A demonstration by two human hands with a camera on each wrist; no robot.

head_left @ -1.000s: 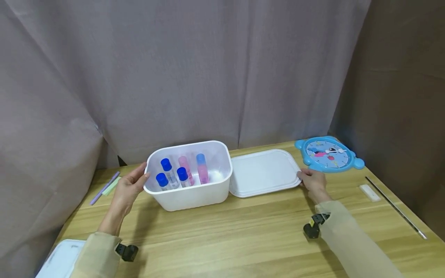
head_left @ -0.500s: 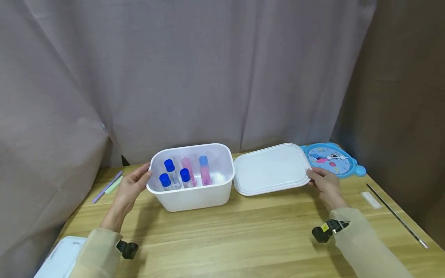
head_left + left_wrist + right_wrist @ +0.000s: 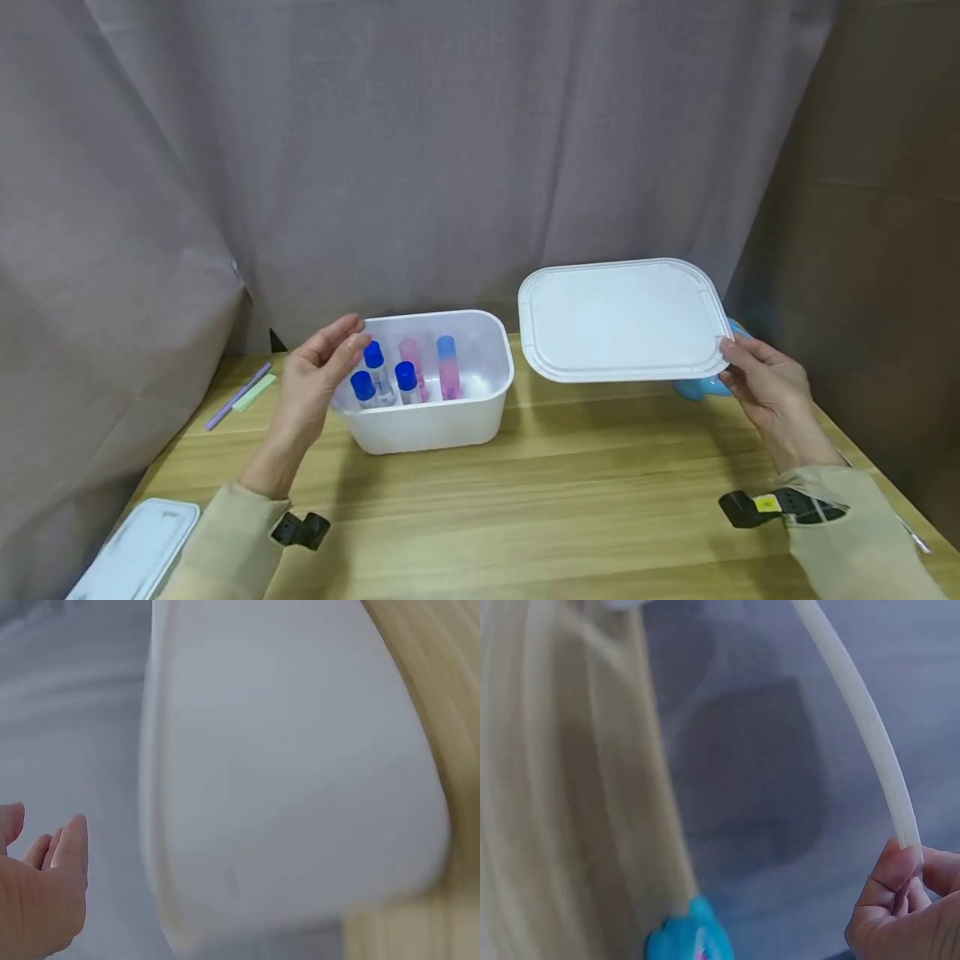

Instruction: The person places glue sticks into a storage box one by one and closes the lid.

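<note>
Step, as judged: closing white storage box [image 3: 431, 412]. Right hand [image 3: 768, 392] pinches lid [image 3: 618, 321] by edge, raised near table's back edge. Left hand [image 3: 318, 379] relaxed, holds nothing, beside box rim. Next: bring lid level over box holding capped vials [image 3: 408, 375], align corners.

5 tubes [image 3: 405, 375] stand in the box [image 3: 427, 425]; the lid [image 3: 618, 321] hangs to its right.

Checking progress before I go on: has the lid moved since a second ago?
Yes. The lid has risen off the table, tilted up beside the box, pinched by the right hand.

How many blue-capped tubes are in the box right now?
3, clustered at the left of the box: one behind, two in front. Others may be hidden.
</note>
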